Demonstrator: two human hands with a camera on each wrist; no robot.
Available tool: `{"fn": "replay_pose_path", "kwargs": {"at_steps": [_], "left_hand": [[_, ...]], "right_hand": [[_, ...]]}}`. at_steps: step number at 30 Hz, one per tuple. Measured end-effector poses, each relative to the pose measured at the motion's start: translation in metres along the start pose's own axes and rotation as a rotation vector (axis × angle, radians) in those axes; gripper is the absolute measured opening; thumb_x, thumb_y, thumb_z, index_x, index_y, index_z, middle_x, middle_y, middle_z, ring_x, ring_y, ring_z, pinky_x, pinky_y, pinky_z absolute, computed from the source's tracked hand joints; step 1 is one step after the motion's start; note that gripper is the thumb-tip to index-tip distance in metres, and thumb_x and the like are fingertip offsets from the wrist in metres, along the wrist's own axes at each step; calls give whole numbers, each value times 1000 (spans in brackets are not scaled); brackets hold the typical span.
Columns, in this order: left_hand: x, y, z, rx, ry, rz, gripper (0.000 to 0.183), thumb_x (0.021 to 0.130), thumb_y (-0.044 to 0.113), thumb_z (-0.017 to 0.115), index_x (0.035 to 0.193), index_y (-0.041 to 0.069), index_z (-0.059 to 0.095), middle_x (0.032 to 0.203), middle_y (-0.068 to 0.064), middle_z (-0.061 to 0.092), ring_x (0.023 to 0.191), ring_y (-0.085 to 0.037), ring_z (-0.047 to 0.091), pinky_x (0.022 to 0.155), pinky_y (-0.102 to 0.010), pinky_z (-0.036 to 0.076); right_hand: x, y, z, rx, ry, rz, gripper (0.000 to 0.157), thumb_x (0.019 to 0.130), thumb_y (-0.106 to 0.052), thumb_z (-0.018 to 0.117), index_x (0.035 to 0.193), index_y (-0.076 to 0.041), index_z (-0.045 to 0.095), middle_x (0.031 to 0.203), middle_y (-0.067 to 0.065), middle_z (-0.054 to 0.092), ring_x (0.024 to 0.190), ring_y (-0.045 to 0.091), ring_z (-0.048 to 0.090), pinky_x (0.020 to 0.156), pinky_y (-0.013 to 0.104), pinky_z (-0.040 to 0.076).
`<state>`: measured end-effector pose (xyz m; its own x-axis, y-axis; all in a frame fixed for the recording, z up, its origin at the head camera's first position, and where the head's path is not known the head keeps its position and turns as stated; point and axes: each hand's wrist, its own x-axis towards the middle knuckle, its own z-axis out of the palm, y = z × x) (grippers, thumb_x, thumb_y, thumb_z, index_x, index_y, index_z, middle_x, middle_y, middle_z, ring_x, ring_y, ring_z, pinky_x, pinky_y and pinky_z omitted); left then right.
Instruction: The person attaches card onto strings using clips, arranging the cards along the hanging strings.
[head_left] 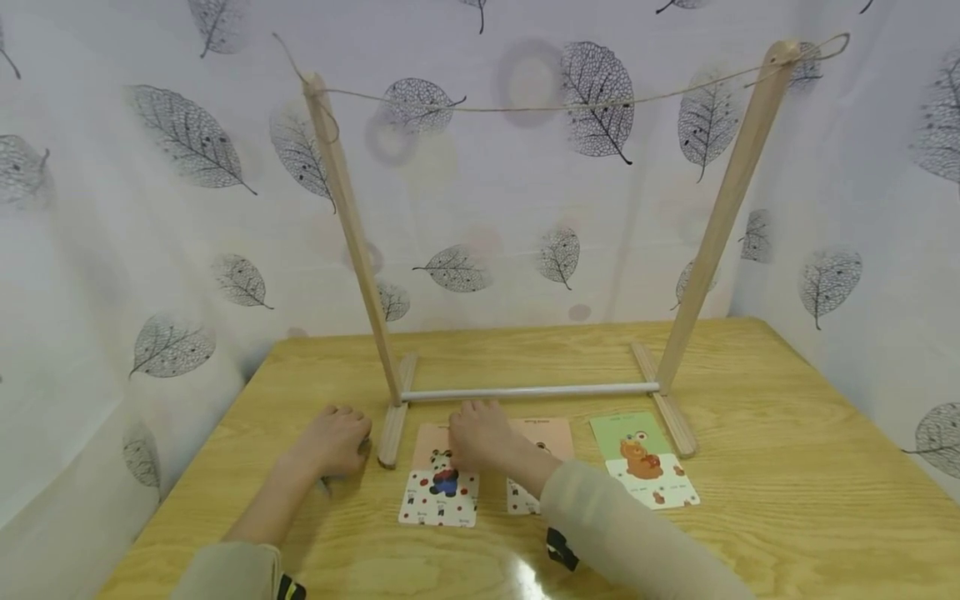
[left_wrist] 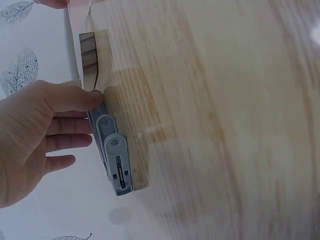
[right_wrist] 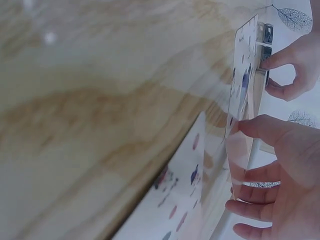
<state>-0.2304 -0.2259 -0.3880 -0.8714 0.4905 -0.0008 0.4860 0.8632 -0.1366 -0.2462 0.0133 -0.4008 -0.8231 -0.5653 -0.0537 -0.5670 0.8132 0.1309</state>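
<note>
In the left wrist view, my left hand (left_wrist: 47, 130) pinches a grey plastic clothes peg (left_wrist: 117, 162) between thumb and fingers, low over the table. My right hand (head_left: 480, 437) reaches onto the upper right part of a pink and white card (head_left: 438, 504) with a cartoon bear in blue. Its thumb and fingertips are at the card's edges in the right wrist view, and they cover that corner from above. Under the right forearm lies a second pink and white card (head_left: 551, 432), partly hidden. A green and white card (head_left: 637, 454) with an orange bear lies to its right.
Behind the cards stands a wooden frame with a left post (head_left: 352, 225), a right post (head_left: 723, 217) and a white crossbar (head_left: 532, 391) near the table (head_left: 465, 567). A thin string (head_left: 510, 109) runs between the post tops. Leaf-patterned cloth (head_left: 480, 192) hangs behind.
</note>
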Motion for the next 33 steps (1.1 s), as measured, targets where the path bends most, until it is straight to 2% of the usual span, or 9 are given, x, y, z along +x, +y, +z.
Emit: {"fn": "replay_pose_path", "kwargs": {"at_steps": [5, 10, 20, 26, 29, 33], "left_hand": [[1, -1, 1, -28, -10, -11, 12, 74, 14, 67, 77, 9, 56, 74, -1, 53, 80, -27, 55, 82, -48, 42], [0, -2, 0, -54, -2, -12, 10, 76, 9, 66, 81, 5, 59, 77, -4, 56, 79, -27, 55, 79, -47, 44], [1, -10, 1, -90, 12, -31, 14, 76, 12, 68, 84, 6, 59, 81, -5, 58, 83, -29, 56, 79, -47, 44], [1, -11, -2, -72, 35, -20, 16, 77, 15, 69, 87, 5, 60, 82, -4, 58, 81, -27, 55, 76, -46, 45], [1, -11, -3, -64, 41, -21, 19, 79, 15, 69, 92, 4, 62, 86, -6, 60, 85, -29, 56, 78, -47, 45], [1, -12, -4, -52, 52, -28, 22, 78, 16, 68, 95, 2, 63, 89, -8, 61, 88, -31, 56, 80, -47, 44]], "right_hand": [[-2, -4, -2, -48, 27, 16, 48, 79, -50, 64, 105, -9, 63, 97, 4, 55, 94, 19, 50, 87, 38, 41], [-3, -9, -5, -60, 47, 49, 46, 76, -53, 67, 99, -13, 64, 91, 3, 55, 89, 18, 52, 82, 37, 43], [0, -8, -11, 24, 139, 33, 28, 79, -35, 66, 90, -10, 60, 88, 5, 51, 76, 18, 51, 70, 35, 49], [-4, -2, -17, -33, 230, 15, 27, 80, -36, 65, 90, -10, 60, 88, 6, 54, 82, 22, 56, 76, 40, 49], [-5, 1, -20, -73, 282, 4, 31, 80, -36, 64, 96, -8, 60, 88, 5, 54, 80, 19, 55, 73, 34, 49], [-7, 4, -26, -87, 357, -13, 35, 79, -28, 64, 102, -2, 57, 87, 4, 53, 74, 14, 51, 67, 24, 47]]}}
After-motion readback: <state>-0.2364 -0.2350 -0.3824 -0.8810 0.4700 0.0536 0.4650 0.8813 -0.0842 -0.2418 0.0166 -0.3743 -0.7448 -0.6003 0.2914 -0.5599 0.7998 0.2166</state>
